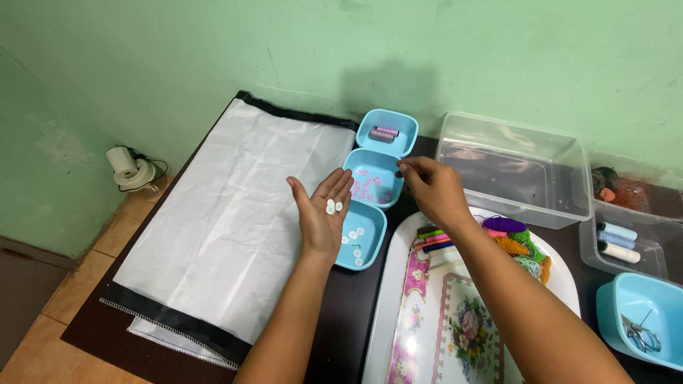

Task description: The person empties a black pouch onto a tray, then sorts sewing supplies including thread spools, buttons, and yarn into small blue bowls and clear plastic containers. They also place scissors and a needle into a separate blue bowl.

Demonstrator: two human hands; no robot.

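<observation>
Buttons: small white flat plastic buttons (333,207) on upturned left hand (321,213), fingers together, flat | right hand (432,188) fingertips pinched over middle light-blue plastic dish (373,180), contents unclear | light, hard, slippery; likely pinch by rim

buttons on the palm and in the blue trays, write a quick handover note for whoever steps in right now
Left hand: open, palm up, three white buttons lying on it.
Right hand: fingers pinched over the middle blue tray of pale pink buttons; what they grip is too small to tell.
Near tray: several white buttons inside.
Far tray: thread spool.
Done: some buttons sorted.
Left: palm buttons unplaced.
</observation>
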